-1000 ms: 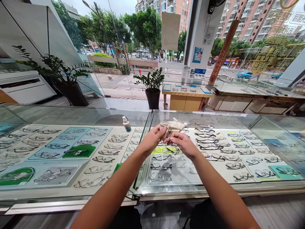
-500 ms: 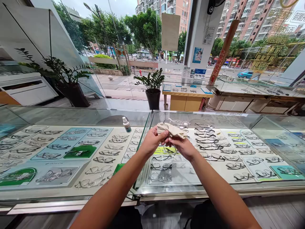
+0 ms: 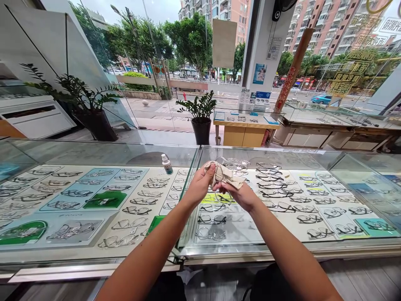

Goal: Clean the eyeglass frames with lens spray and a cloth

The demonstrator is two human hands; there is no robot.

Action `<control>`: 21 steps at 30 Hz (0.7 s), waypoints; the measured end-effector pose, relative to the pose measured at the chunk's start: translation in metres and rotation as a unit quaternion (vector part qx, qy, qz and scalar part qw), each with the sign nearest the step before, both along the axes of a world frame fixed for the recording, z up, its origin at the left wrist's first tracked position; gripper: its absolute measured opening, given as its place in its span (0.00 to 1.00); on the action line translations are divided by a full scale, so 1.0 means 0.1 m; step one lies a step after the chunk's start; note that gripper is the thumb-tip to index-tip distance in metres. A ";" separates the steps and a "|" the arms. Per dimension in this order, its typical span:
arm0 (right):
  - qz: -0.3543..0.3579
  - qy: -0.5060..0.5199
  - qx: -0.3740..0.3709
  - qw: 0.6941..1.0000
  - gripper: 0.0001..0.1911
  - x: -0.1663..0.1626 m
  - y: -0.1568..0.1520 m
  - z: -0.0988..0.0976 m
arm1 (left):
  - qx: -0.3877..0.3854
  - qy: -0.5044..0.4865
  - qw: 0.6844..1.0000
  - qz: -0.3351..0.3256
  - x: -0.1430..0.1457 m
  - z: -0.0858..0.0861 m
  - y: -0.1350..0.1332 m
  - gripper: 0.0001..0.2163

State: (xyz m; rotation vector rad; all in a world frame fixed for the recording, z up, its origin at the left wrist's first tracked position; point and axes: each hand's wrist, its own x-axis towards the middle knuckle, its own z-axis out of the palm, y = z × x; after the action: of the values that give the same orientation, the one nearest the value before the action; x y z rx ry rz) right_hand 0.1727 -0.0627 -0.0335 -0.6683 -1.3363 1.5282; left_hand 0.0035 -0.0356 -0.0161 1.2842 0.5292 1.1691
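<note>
Our left hand (image 3: 198, 188) pinches cloth (image 3: 232, 179), thumb on top; our right hand (image 3: 246, 196) curled closed beneath on glasses (image 3: 231, 197), mostly hidden. Bottle (image 3: 167, 164) stands apart.

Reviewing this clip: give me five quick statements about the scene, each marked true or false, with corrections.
1. The left hand grips a beige cloth. True.
2. The right hand is well away from the beige cloth. False: it touches it.
3. The bottle has a white cap. True.
4. The bottle lies on its side. False: it stands upright.
5. Rows of spectacles show beneath the glass counter. True.
</note>
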 end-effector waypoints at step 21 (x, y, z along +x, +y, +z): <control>-0.030 0.038 -0.057 0.997 0.13 -0.02 0.03 -0.01 | 0.037 0.016 0.998 0.043 0.03 0.02 0.01 0.19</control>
State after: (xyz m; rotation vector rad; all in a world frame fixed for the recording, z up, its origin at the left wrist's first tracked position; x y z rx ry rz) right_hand 0.1704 -0.0596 -0.0347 -0.7072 -1.1691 1.5742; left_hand 0.0068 -0.0345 -0.0145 1.3558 0.5744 1.2508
